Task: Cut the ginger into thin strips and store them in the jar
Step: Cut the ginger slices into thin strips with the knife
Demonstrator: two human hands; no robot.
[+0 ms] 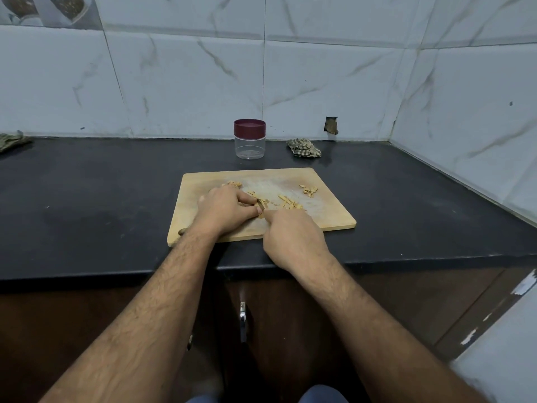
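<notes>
Left hand [225, 209] pinches a ginger piece [260, 205] on the wooden cutting board [328, 210]; its axis cannot be judged. Right hand [290, 237] is curled, contents hidden. Cut strips [290, 203] lie scattered, mostly angled far-left to near-right. Lidded jar [250, 139] stands beyond, on black counter [101, 199]; marble-tiled wall [189, 82] behind.

Under our hands lies a pale wooden cutting board [325, 205], matt, its middle scuffed whitish beyond our fingers. Past it we see a clear, glossy plastic jar [250, 146] with a smooth maroon plastic lid [249, 128]. The counter [101, 181] is dark, matt stone. A crumpled checked cloth [304, 147] sits beside the jar; the wall tiles [189, 82] are glossy marble-look.
</notes>
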